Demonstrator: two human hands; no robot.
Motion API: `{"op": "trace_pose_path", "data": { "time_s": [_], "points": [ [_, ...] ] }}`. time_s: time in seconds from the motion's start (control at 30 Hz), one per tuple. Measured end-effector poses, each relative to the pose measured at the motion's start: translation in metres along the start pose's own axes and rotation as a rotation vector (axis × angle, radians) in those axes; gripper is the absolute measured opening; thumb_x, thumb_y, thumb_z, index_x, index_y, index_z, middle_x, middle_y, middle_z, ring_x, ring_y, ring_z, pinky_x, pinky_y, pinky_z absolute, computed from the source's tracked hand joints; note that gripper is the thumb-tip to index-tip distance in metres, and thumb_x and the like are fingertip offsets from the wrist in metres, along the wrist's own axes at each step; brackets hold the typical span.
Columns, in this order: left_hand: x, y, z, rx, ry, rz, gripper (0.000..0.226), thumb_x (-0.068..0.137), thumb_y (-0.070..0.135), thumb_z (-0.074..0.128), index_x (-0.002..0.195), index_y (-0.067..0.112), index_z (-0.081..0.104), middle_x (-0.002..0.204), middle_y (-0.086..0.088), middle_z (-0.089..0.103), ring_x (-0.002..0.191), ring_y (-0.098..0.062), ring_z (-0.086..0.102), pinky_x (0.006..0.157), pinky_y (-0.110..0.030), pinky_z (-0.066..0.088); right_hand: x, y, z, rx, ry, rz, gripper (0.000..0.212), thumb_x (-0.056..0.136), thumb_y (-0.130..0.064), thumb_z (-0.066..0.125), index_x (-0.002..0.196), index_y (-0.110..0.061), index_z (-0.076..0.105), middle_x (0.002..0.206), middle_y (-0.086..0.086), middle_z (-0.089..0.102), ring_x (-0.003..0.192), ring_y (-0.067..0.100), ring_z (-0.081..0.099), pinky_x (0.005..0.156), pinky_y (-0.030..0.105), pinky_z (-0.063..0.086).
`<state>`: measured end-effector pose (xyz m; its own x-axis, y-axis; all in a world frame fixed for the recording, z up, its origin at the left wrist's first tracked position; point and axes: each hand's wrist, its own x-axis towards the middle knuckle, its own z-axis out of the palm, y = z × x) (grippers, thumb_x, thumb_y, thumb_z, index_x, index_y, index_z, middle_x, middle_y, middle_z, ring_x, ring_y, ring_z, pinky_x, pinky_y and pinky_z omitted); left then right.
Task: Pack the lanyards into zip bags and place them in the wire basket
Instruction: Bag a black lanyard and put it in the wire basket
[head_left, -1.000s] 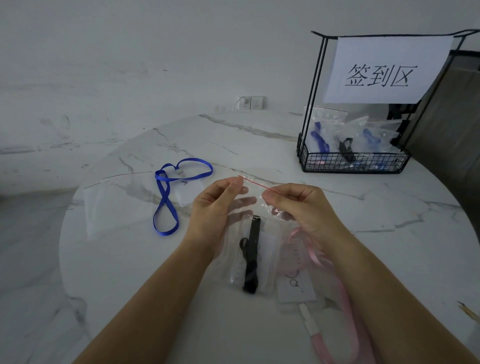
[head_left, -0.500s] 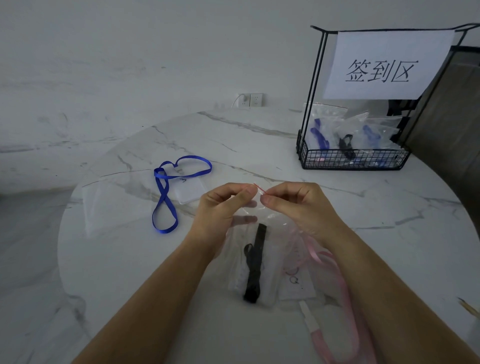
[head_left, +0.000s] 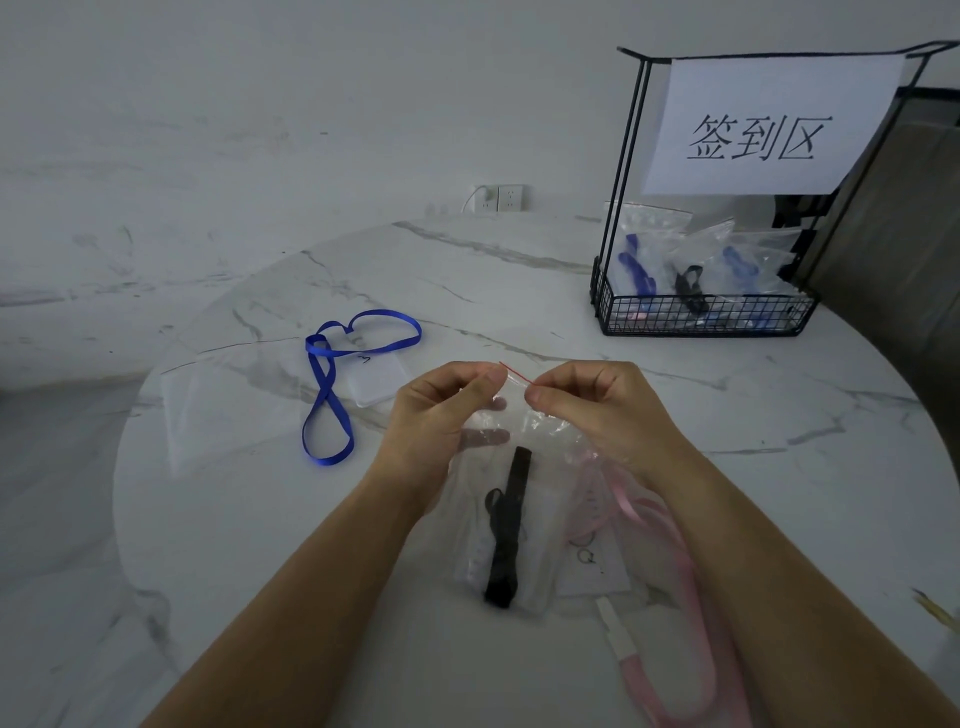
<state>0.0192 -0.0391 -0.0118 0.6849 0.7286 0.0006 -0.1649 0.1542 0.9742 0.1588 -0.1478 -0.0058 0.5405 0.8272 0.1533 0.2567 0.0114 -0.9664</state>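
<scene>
A clear zip bag (head_left: 540, 525) with a red seal line hangs between my hands above the table, and a folded black lanyard (head_left: 506, 540) lies inside it. My left hand (head_left: 441, 415) pinches the bag's top edge on the left. My right hand (head_left: 597, 405) pinches the same edge on the right, the two thumbs close together. A blue lanyard (head_left: 332, 384) with a clear card holder lies to the left. A pink lanyard (head_left: 670, 587) lies under my right forearm. The black wire basket (head_left: 701, 317) stands at the back right with several filled bags.
The round white marble table (head_left: 234, 519) carries everything. An empty clear zip bag (head_left: 228, 415) lies flat at the left. A white paper sign (head_left: 769, 124) hangs on the basket's tall frame. A dark chair back (head_left: 893, 249) stands behind the table at right.
My hands have drawn closer together along the bag's top edge, and the bag with the black lanyard has shifted slightly lower and nearer to me.
</scene>
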Motion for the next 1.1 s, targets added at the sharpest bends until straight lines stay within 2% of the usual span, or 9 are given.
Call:
{"op": "trace_pose_path", "data": {
  "time_s": [0.07, 0.2, 0.33, 0.57, 0.77, 0.87, 0.93, 1.03, 1.1],
  "points": [
    [-0.0004, -0.0005, 0.0009, -0.003, 0.009, -0.007, 0.030, 0.073, 0.032, 0.071, 0.092, 0.009, 0.074, 0.091, -0.006, 0.072, 0.081, -0.015, 0.067, 0.069, -0.036, 0.061, 0.0002, 0.0009, -0.0012, -0.012, 0.003, -0.001, 0.006, 0.083, -0.019, 0.078, 0.081, -0.024, 0.080, 0.082, 0.000, 0.077, 0.080, 0.017, 0.070, 0.092, 0.043, 0.054],
    [0.0000, -0.0004, 0.0019, -0.004, 0.022, 0.002, 0.042, 0.073, 0.031, 0.072, 0.102, 0.001, 0.072, 0.099, -0.016, 0.072, 0.084, -0.016, 0.068, 0.072, -0.036, 0.059, 0.0000, 0.0012, 0.0020, -0.023, 0.008, -0.012, 0.004, 0.084, -0.021, 0.077, 0.083, -0.023, 0.080, 0.084, 0.000, 0.077, 0.085, 0.023, 0.071, 0.092, 0.043, 0.054],
    [0.0016, -0.0010, 0.0007, -0.038, 0.017, 0.023, 0.043, 0.072, 0.021, 0.074, 0.105, -0.005, 0.068, 0.093, -0.013, 0.071, 0.083, -0.019, 0.066, 0.072, -0.035, 0.059, -0.0018, 0.0009, 0.0030, -0.006, 0.002, 0.011, 0.002, 0.084, -0.023, 0.078, 0.084, -0.024, 0.080, 0.085, -0.002, 0.077, 0.085, 0.017, 0.071, 0.090, 0.039, 0.055],
    [0.0039, -0.0012, -0.0027, -0.085, 0.091, 0.025, 0.016, 0.081, 0.013, 0.073, 0.096, 0.008, 0.073, 0.081, -0.003, 0.072, 0.070, -0.012, 0.063, 0.066, -0.028, 0.058, 0.0019, 0.0011, -0.0019, -0.063, 0.005, 0.007, 0.002, 0.084, -0.022, 0.078, 0.084, -0.023, 0.080, 0.083, 0.000, 0.077, 0.089, 0.027, 0.069, 0.091, 0.042, 0.055],
    [0.0035, -0.0018, -0.0006, -0.081, 0.072, -0.011, 0.022, 0.086, 0.014, 0.071, 0.108, 0.010, 0.071, 0.092, -0.006, 0.075, 0.081, -0.019, 0.069, 0.077, -0.036, 0.060, 0.0021, 0.0042, 0.0023, -0.051, 0.012, 0.029, 0.004, 0.086, -0.026, 0.076, 0.083, -0.026, 0.080, 0.085, 0.005, 0.075, 0.087, 0.031, 0.069, 0.088, 0.046, 0.055],
    [0.0043, -0.0032, -0.0008, -0.003, 0.044, -0.003, 0.032, 0.084, 0.015, 0.072, 0.114, 0.009, 0.068, 0.096, -0.002, 0.076, 0.086, -0.017, 0.069, 0.079, -0.033, 0.060, 0.0003, 0.0051, 0.0040, -0.018, 0.007, 0.031, 0.004, 0.085, -0.026, 0.076, 0.084, -0.024, 0.080, 0.086, 0.006, 0.075, 0.086, 0.030, 0.069, 0.081, 0.037, 0.055],
    [0.0040, -0.0043, -0.0015, -0.018, 0.032, 0.018, 0.035, 0.080, 0.014, 0.073, 0.113, 0.008, 0.068, 0.094, -0.006, 0.075, 0.083, -0.016, 0.069, 0.078, -0.033, 0.059, -0.0005, 0.0056, 0.0045, -0.017, -0.005, 0.033, 0.004, 0.085, -0.026, 0.077, 0.084, -0.023, 0.080, 0.085, 0.006, 0.075, 0.086, 0.029, 0.069, 0.079, 0.033, 0.053],
    [0.0054, -0.0042, -0.0034, -0.019, 0.054, 0.041, 0.027, 0.082, 0.008, 0.072, 0.109, 0.008, 0.068, 0.090, -0.008, 0.074, 0.078, -0.015, 0.067, 0.072, -0.028, 0.058, 0.0011, 0.0044, 0.0018, -0.058, -0.023, 0.036, 0.004, 0.084, -0.026, 0.078, 0.084, -0.023, 0.080, 0.085, 0.004, 0.076, 0.091, 0.029, 0.069, 0.087, 0.041, 0.055],
    [0.0067, -0.0039, -0.0044, -0.043, 0.073, 0.042, 0.024, 0.083, 0.005, 0.071, 0.107, 0.008, 0.067, 0.086, -0.007, 0.074, 0.075, -0.015, 0.067, 0.070, -0.027, 0.057, 0.0024, 0.0035, -0.0016, -0.069, -0.020, 0.038, 0.004, 0.084, -0.025, 0.078, 0.084, -0.023, 0.080, 0.085, 0.004, 0.076, 0.092, 0.030, 0.069, 0.089, 0.042, 0.055]
  ]
}}
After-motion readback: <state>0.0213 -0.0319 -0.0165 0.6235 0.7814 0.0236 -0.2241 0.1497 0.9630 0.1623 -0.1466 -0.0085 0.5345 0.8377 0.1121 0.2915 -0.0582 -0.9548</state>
